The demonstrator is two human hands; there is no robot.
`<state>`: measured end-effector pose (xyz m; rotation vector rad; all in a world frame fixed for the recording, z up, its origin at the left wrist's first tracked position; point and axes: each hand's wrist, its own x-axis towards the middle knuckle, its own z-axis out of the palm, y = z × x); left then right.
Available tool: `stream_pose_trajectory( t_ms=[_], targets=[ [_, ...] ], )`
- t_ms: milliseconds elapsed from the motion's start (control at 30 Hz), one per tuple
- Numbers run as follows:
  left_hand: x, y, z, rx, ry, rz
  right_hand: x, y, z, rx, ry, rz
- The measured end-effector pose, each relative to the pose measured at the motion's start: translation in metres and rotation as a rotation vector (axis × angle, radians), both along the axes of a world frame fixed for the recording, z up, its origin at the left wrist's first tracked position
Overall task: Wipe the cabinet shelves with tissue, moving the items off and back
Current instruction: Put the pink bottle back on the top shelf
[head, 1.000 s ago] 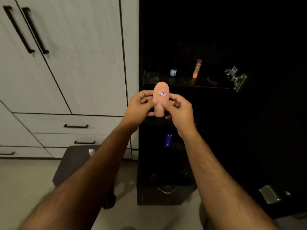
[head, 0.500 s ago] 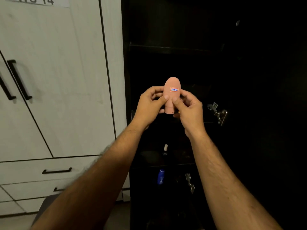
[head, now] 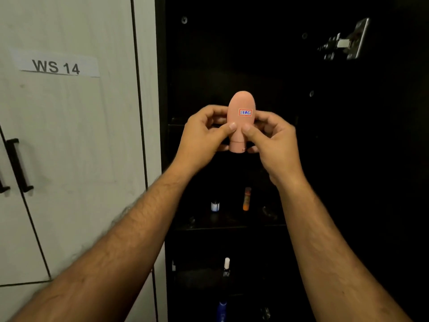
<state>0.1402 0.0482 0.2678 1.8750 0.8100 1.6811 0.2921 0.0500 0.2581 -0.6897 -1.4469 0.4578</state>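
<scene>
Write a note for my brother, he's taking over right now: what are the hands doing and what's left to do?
Left hand and right hand both pinch the pink bottle, labelled 17AC, upright in front of the open dark cabinet.
On the shelf below: a small white-labelled bottle and an orange tube. Lower still: a white-capped bottle and a blue one.
No tissue in view, so I can't tell what is wiped.
Left: wipe, then put items back.
</scene>
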Motion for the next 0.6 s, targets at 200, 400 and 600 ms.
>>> stream_pose_trajectory(
  t_ms=[200, 400, 600],
  targets=[
    [0.002, 0.033, 0.058, 0.06, 0.148, 0.046, 0.016, 0.036, 0.052, 0.024, -0.076, -0.063],
    [0.01, 0.077, 0.083, 0.007, 0.256, 0.129, 0.026, 0.086, 0.082, -0.076, -0.142, -0.117],
    [0.015, 0.104, 0.081, -0.091, 0.288, 0.177, 0.028, 0.119, 0.082, -0.153, -0.237, -0.186]
  ],
)
